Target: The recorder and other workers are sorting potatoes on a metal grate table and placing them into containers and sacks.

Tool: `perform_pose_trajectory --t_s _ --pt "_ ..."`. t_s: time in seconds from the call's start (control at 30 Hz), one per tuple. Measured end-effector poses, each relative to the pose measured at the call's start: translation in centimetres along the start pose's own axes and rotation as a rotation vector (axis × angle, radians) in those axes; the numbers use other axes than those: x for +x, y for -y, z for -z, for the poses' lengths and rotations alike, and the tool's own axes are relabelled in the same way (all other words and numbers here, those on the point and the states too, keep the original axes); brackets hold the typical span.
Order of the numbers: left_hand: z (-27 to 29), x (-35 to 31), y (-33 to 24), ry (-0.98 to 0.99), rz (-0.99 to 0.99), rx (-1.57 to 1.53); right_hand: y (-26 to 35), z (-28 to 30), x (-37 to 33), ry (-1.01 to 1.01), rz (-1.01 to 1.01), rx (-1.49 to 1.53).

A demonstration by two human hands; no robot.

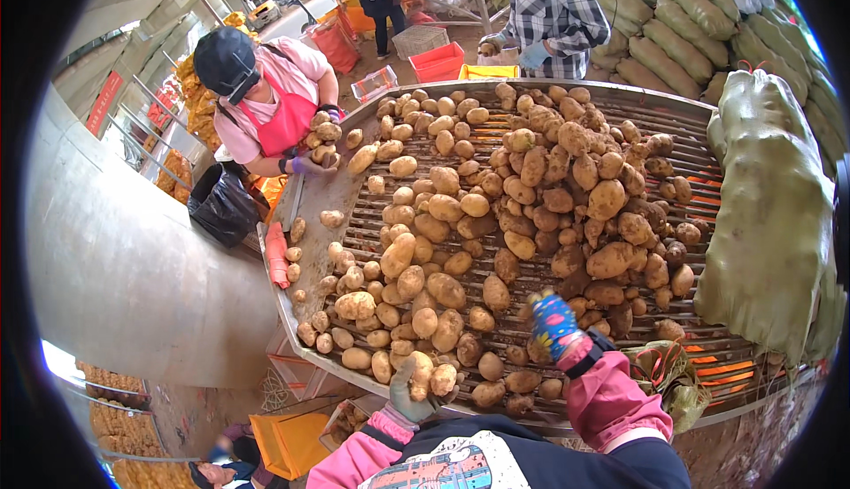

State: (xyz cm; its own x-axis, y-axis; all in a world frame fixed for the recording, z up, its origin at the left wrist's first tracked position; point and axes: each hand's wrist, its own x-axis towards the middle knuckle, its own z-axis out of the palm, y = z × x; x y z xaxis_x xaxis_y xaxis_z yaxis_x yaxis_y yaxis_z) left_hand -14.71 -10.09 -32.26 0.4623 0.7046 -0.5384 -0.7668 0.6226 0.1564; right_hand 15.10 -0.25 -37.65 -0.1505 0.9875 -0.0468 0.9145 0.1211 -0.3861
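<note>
My left hand (409, 398), in a grey-green glove, is at the near edge of a slatted sorting table (699, 163). It cradles a potato (421, 374) and a second one beside it against the palm. To the right, my right hand (555, 325), in a blue patterned glove, reaches over the slats at the near side of a potato heap (567, 179). Its fingers point away from me and look smeared, so their grip is unclear. Loose potatoes (447, 290) lie around both hands, pale and earthy brown.
A co-worker in a pink apron (288, 113) holds potatoes at the left edge. Another person in a checked shirt (558, 11) stands at the far side. A full green sack (766, 215) lies along the right side. A red crate (437, 62) stands beyond the table.
</note>
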Motion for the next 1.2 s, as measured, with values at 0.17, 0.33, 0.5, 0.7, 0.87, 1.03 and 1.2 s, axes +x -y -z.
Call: perform_pose_trajectory --t_s 0.17,0.33,0.5,0.7,0.87,1.03,1.2 --pt "-0.1 0.5 0.1 0.023 0.033 -0.003 -5.6 3.1 1.3 -0.132 -0.293 -0.087" --pt "-0.5 0.1 0.0 -0.057 0.031 -0.047 -5.7 1.6 0.6 0.152 -0.363 -0.306" --pt "0.0 0.0 0.0 -0.014 0.008 -0.022 -3.2 3.5 0.7 0.210 -0.343 -0.302" --pt "-0.4 -0.1 0.2 0.003 0.024 -0.037 -3.5 1.8 0.8 0.076 -0.369 -0.357" --pt "1.5 -0.8 -0.1 0.030 -0.015 -0.012 -4.0 4.2 0.2 -0.091 -0.477 -0.095" --pt "2.3 -1.3 0.4 0.053 -0.034 -0.068 -5.6 -0.5 0.6 -0.134 -0.382 -0.301" --pt "2.2 -1.6 0.5 0.082 -0.080 -0.057 -8.8 1.0 1.0 -0.113 -0.326 0.078"
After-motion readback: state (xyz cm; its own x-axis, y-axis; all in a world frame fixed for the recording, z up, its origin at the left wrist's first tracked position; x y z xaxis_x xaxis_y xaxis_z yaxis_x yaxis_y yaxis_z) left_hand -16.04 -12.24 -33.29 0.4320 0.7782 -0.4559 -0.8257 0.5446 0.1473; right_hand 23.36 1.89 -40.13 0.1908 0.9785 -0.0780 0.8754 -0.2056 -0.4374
